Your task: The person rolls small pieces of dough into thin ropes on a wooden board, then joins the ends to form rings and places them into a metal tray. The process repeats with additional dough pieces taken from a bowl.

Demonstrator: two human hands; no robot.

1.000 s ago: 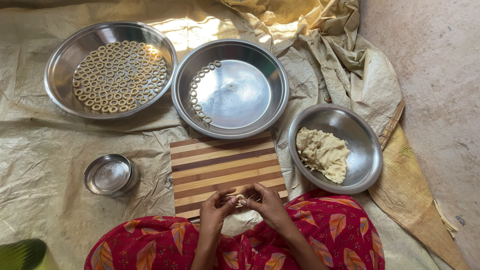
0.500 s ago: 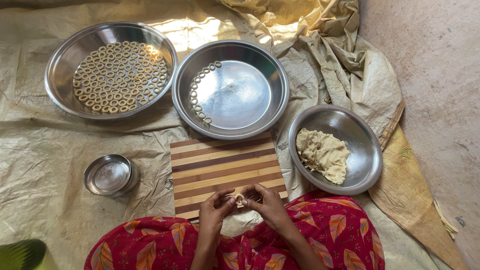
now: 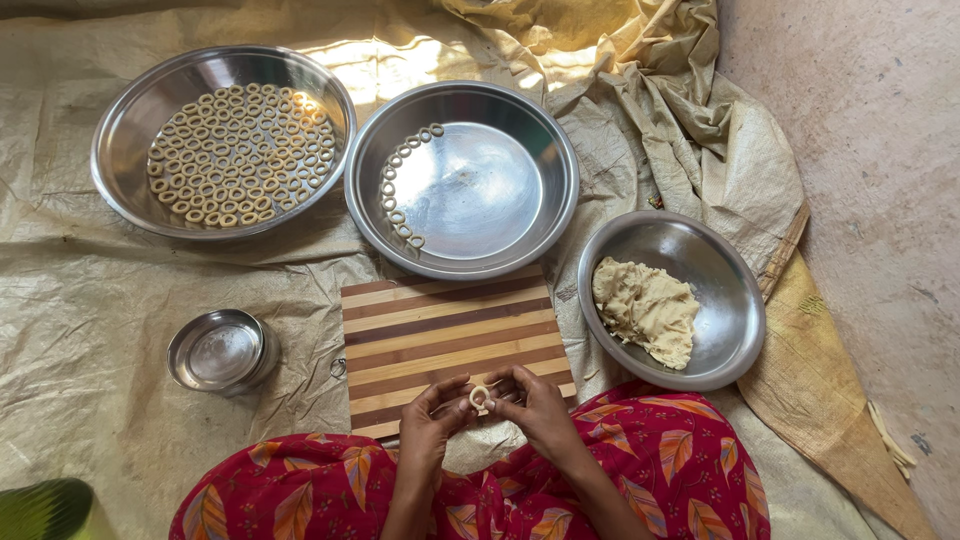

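Both hands meet over the near edge of the striped wooden cutting board [image 3: 455,340], and between them sits a small pale ring of dough [image 3: 480,398]. The ring stands more or less on edge with its hole facing up towards the camera, so it has no real long axis; it is just a little loop. The left hand [image 3: 432,415] comes in from the left with its fingers curled, the tips pinching the ring's left side. The right hand [image 3: 537,408] mirrors it from the right, thumb and fingertips pressed to the other side. Both forearms rise from the lap, over a red cloth with a leaf pattern [image 3: 640,470], and the wrists angle inward.

Beyond the board lies a round steel plate with a curved row of dough rings along its left rim [image 3: 540,130]. To the left of it, a larger steel plate [image 3: 120,130] is packed with rings. To the right of the board, a steel bowl [image 3: 735,310] holds a lump of pale dough [image 3: 645,308]. A small steel bowl [image 3: 218,350] sits left of the board. Everything rests on a crumpled beige sheet [image 3: 90,300] spread over the floor.
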